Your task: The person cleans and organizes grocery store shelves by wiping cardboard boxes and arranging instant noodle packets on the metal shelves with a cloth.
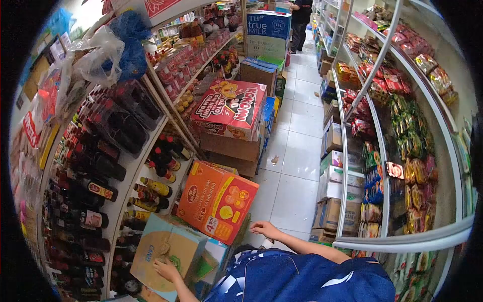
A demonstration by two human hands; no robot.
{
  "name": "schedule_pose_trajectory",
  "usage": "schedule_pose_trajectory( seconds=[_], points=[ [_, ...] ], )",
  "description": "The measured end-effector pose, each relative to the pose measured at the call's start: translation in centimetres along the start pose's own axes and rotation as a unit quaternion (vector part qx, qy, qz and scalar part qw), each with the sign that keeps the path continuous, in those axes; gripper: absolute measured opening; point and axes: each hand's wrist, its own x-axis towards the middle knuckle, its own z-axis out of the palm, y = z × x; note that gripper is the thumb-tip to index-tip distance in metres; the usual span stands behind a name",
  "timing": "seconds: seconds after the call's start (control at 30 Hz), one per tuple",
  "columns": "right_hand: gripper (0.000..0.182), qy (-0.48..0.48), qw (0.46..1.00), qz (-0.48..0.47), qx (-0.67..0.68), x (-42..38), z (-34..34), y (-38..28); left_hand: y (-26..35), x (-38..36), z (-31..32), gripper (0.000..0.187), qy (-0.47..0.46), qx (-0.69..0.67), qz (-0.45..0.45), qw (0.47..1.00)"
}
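Dark-blue patterned clothing (307, 277) fills bottom centre; left hand (166, 270), fingers spread, touches blue-and-tan cardboard box (151, 251); right hand (264, 230) hangs free, half-curled.

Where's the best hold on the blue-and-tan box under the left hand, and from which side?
Probably both palms on its left and right walls, from the near side: the blue-and-tan box is broad and straight-sided, and the orange box crowds its far edge. The flat top, where the left hand rests, offers little to grip. Clearance from the bottles is hard to tell.
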Motion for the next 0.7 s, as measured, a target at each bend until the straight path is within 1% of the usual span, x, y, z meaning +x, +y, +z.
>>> schedule_pose_trajectory(
  seconds=[0.07, 0.1, 0.17, 0.2, 0.27, 0.3, 0.33, 0.37, 0.4, 0.47, 0.5, 0.57, 0.6, 0.63, 0.67, 0.7],
  points=[
    [0.022, 0.008, 1.000, -0.014, -0.009, 0.2, -1.3, -0.4, 1.4, 0.1, -1.0, 0.047, -0.037, -0.052, -0.006, 0.998],
    [0.022, 0.006, 1.000, -0.014, -0.010, 0.3, -1.8, -1.0, 1.8, 0.0, -0.4, 0.047, -0.037, -0.052, -0.008, 0.998],
    [0.020, 0.028, 1.000, 0.003, 0.005, 0.5, -3.1, -2.4, 3.1, -0.2, 1.4, 0.047, 0.004, -0.103, 0.019, 0.995],
    [0.020, 0.031, 0.999, 0.003, 0.007, 1.0, -4.1, -2.5, 4.7, -0.6, 1.2, 0.047, 0.003, -0.102, 0.022, 0.995],
    [0.020, 0.043, 0.999, -0.013, -0.018, 2.0, -6.1, -2.5, 9.3, -1.8, 0.4, 0.041, 0.003, -0.220, 0.103, 0.970],
    [0.020, 0.049, 0.999, -0.011, -0.017, 2.5, -7.2, -2.7, 11.6, -2.1, 0.5, 0.041, -0.002, -0.220, 0.107, 0.970],
    [0.020, 0.043, 0.999, -0.019, -0.004, 3.1, -8.4, -3.2, 14.1, -2.3, 0.9, 0.038, -0.034, -0.313, 0.162, 0.935],
    [0.020, 0.038, 0.999, -0.029, 0.007, 3.6, -10.0, -3.8, 16.9, -2.5, 1.3, 0.035, -0.066, -0.405, 0.214, 0.887],
    [0.020, 0.048, 0.998, -0.030, 0.005, 4.1, -11.8, -4.6, 20.1, -2.8, 1.7, 0.035, -0.071, -0.409, 0.219, 0.883],
    [0.019, 0.062, 0.998, -0.028, -0.005, 5.2, -15.4, -6.4, 27.2, -3.4, 2.4, 0.031, -0.104, -0.503, 0.275, 0.813],
    [0.019, 0.072, 0.997, -0.032, -0.004, 6.1, -17.6, -6.7, 31.0, -4.0, 2.2, 0.031, -0.108, -0.505, 0.283, 0.808],
    [0.019, 0.127, 0.991, -0.030, -0.039, 7.8, -22.6, -7.4, 38.3, -5.1, 1.5, 0.030, -0.238, -0.612, 0.187, 0.731],
    [0.018, 0.157, 0.987, -0.015, 0.011, 8.1, -24.6, -8.9, 41.2, -4.9, 2.4, 0.030, -0.239, -0.616, 0.193, 0.725],
    [0.018, 0.163, 0.986, -0.022, 0.007, 8.8, -27.2, -9.8, 44.4, -4.6, 3.7, 0.029, -0.250, -0.609, 0.223, 0.719],
    [0.018, 0.190, 0.981, -0.027, -0.024, 9.3, -29.6, -10.6, 47.2, -4.5, 4.7, 0.029, -0.261, -0.600, 0.252, 0.713],
    [0.018, 0.218, 0.974, -0.031, -0.054, 9.9, -31.8, -11.3, 50.1, -4.9, 3.8, 0.029, -0.263, -0.604, 0.257, 0.708]
  ],
)
